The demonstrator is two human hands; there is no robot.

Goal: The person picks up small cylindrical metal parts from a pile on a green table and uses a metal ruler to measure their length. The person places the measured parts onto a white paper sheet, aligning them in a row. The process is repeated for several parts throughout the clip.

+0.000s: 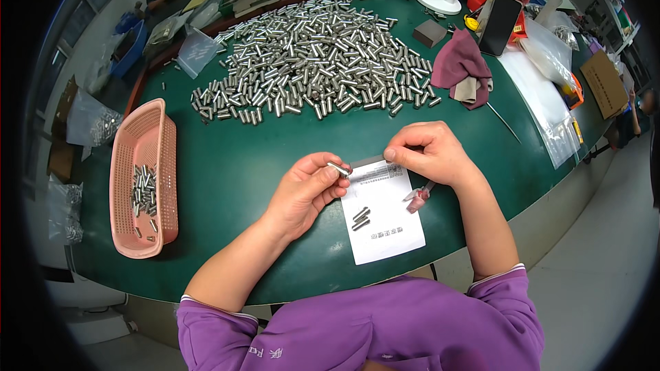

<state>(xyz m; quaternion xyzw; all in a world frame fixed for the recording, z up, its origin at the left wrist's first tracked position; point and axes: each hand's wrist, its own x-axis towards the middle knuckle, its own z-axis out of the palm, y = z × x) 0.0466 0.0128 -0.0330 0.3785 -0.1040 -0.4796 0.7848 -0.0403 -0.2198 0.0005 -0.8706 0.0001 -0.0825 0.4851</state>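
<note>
My left hand (307, 189) pinches a short shiny metal pin (338, 168) between thumb and fingers, above the top left of a white printed sheet (388, 251). A few more metal pins (361, 218) lie on that sheet. My right hand (433, 154) is closed, thumb against fingers, at the right end of a flat grey bar (370, 162) along the sheet's top edge. The bar's far end is hidden behind the fingers. Beneath the right hand, a small tool with a reddish wrapped part (417, 199) rests by the sheet's right edge.
A large heap of metal pins (309, 55) spreads across the back of the green table (227, 165). At left stands a pink plastic basket (170, 185) with pins inside. Toward the right are a maroon cloth (460, 62), a dark block (430, 33), a thin rod (504, 122), a phone (500, 24) and a white fan (438, 0).
</note>
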